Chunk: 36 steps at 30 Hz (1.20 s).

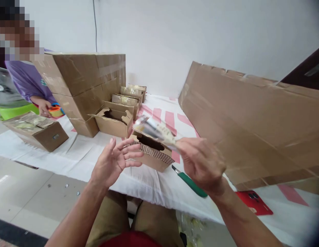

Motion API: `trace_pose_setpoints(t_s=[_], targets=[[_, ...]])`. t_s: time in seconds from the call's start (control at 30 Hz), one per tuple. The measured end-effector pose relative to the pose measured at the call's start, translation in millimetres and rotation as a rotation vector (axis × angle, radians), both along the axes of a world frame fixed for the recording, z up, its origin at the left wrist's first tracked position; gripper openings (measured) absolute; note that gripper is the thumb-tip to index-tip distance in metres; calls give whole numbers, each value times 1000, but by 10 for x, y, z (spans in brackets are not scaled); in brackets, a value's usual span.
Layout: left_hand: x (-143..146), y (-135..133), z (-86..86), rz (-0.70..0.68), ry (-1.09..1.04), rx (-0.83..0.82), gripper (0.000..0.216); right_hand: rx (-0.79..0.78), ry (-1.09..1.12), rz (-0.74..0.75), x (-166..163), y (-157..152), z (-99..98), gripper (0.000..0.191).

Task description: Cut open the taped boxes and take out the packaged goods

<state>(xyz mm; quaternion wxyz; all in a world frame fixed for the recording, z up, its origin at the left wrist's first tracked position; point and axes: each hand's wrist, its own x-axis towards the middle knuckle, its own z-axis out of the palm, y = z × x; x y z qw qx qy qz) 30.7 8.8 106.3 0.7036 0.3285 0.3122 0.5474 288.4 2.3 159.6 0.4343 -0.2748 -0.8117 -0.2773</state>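
My right hand (202, 163) is closed on a thin shiny packet (155, 131), blurred by motion, held above a small open corrugated box (153, 154) at the table's near edge. My left hand (114, 162) hovers open beside that box, fingers spread, holding nothing. A second small open box (113, 120) sits just behind, with more small boxes (130, 97) in a row beyond it.
Large taped cartons (84, 85) stand stacked at the left. A long flat carton (252, 120) lies at the right. A green-handled knife (191, 182) and a red phone (254, 202) lie on the white cloth (79, 151). Another person (33, 85) works at far left by a filled box (37, 130).
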Motion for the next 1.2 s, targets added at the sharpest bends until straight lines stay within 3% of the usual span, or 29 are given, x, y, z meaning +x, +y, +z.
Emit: trace_pose_setpoints(t_s=[0.07,0.17,0.27,0.37,0.43,0.53,0.6,0.7,0.77,0.93,1.07,1.2], targets=[[-44,-28,183,-128,-144,-44,62,11,-158,121,-98,-29,-50,21],[-51,-25,253,-53,-209,-69,46,-78,-251,208,-181,-81,-89,17],[-6,-30,215,8,-221,-71,55,-219,-164,215,-135,-136,-121,14],[48,-19,227,37,-232,-71,60,-255,55,211,-8,-187,-205,35],[65,12,289,29,-253,-62,63,-314,275,185,71,-194,-285,59],[85,89,445,-35,-241,3,66,-570,456,204,98,-111,-373,94],[124,145,574,-40,-197,58,64,-686,535,259,41,7,-368,91],[222,199,775,42,-138,164,53,-607,734,303,-83,213,-253,57],[281,209,895,79,-131,235,47,-512,791,314,-139,314,-143,46],[323,214,1070,66,-142,287,41,-327,738,248,-162,353,30,43],[318,283,1083,44,-121,333,41,-269,721,157,-164,329,45,40],[320,320,1063,18,-112,333,44,-248,735,178,-171,337,25,41]])
